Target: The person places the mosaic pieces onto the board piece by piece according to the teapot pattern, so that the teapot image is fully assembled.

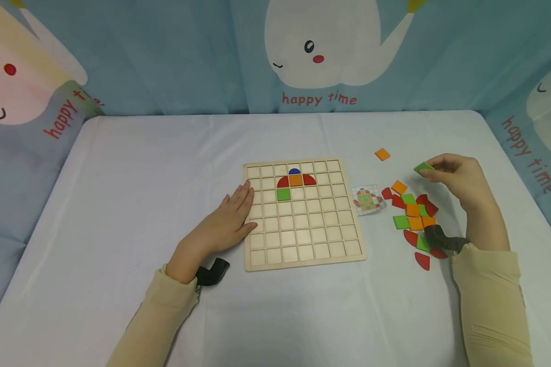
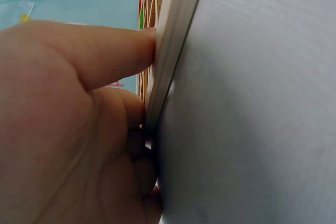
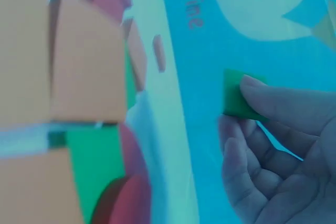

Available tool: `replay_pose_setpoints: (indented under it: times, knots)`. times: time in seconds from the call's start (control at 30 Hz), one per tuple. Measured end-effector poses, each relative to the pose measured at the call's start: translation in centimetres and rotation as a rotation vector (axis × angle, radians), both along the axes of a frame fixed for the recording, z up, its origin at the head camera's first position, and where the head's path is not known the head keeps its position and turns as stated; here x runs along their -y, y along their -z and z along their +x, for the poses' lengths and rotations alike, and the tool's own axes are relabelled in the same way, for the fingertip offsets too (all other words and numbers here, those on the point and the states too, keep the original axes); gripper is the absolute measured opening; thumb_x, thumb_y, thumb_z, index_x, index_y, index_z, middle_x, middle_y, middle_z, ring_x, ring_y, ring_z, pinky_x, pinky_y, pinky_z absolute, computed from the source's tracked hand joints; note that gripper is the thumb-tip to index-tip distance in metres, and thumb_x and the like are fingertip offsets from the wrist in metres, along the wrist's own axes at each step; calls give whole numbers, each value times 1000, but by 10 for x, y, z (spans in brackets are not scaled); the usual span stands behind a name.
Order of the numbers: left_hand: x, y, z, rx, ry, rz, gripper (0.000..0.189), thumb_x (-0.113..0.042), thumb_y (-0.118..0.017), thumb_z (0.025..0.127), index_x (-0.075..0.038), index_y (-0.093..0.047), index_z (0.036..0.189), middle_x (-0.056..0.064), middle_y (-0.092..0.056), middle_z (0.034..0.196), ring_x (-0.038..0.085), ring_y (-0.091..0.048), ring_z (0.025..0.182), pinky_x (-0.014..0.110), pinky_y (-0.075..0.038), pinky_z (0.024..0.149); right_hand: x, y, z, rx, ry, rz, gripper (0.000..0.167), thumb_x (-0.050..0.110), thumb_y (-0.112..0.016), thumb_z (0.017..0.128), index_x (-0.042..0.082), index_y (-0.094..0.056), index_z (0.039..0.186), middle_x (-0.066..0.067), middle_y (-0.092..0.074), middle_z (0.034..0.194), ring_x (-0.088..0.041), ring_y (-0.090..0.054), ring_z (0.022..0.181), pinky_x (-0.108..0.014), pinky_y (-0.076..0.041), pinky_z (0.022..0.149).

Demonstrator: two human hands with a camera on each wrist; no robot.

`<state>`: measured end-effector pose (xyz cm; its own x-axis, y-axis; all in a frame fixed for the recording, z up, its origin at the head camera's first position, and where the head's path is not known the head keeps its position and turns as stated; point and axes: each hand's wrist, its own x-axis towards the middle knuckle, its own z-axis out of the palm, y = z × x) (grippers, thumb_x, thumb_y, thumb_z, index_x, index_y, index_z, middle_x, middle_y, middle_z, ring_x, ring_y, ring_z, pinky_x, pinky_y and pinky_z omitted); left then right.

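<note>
My right hand [image 1: 459, 178] pinches a green square tile [image 1: 423, 167] between thumb and fingers, above the table to the right of the loose tiles; the right wrist view shows the same green tile [image 3: 239, 95] in the grip. My left hand [image 1: 227, 219] rests with straight fingers along the left edge of a wooden grid board [image 1: 305, 252], thumb tip on its rim. Near the board's top sit a blue half-round piece [image 1: 294, 171], an orange square [image 1: 295, 180] flanked by red quarter-round pieces [image 1: 309, 179], and a green square [image 1: 283, 194] below left.
A small pattern card [image 1: 368, 200] lies against the board's right side. Beyond it is a loose pile of orange, green and red tiles [image 1: 414, 223], partly behind the black right wrist camera [image 1: 441, 239]. One orange tile [image 1: 382, 154] lies apart, farther back. A patterned curtain [image 1: 188, 61] stands behind the table.
</note>
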<state>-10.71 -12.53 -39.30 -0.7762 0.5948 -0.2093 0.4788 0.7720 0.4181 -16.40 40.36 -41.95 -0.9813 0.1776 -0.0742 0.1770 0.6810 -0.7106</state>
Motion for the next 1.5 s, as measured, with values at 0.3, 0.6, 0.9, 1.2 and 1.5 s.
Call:
replay_pose_setpoints:
  times: [0.3, 0.6, 0.9, 1.2, 1.5]
  knots:
    - [1, -3, 1, -15, -3, 8, 70, -27, -47, 100, 8, -8, 147, 21, 4, 155, 34, -1, 142, 51, -8, 113, 27, -28, 7, -96, 21, -120, 29, 28, -71, 85, 6, -66, 102, 8, -65, 86, -9, -57, 78, -12, -43, 71]
    - [-2, -5, 1, 1, 2, 13, 72, -28, -47, 99, 8, -7, 147, 20, 4, 155, 32, 0, 143, 49, -8, 113, 81, -79, 34, -79, -39, -107, 18, 15, -66, 89, -2, -65, 97, 23, -60, 76, -1, -56, 70, -8, -42, 69]
    - [-1, -8, 2, 4, -7, 7, 71, -26, -48, 99, 9, -8, 147, 21, 3, 155, 32, -1, 143, 48, -8, 113, 103, -86, 23, -142, -115, -90, 17, 12, -69, 87, -2, -65, 95, 18, -60, 75, -6, -56, 70, -15, -43, 64]
    - [-2, -7, 2, 1, -7, 8, 71, -26, -48, 99, 9, -9, 147, 21, 2, 155, 32, -1, 143, 49, -9, 113, 128, -94, 15, -85, -172, -39, 30, 22, -69, 88, -3, -63, 103, 17, -61, 79, -9, -55, 76, -18, -43, 66]
    - [-2, -7, 2, -6, -3, 0, 71, -26, -48, 99, 9, -9, 147, 21, 2, 155, 33, -2, 143, 49, -9, 113, 157, -95, 7, -18, -261, -47, 25, 20, -68, 88, 1, -66, 103, 4, -66, 84, -19, -59, 82, -23, -43, 71]
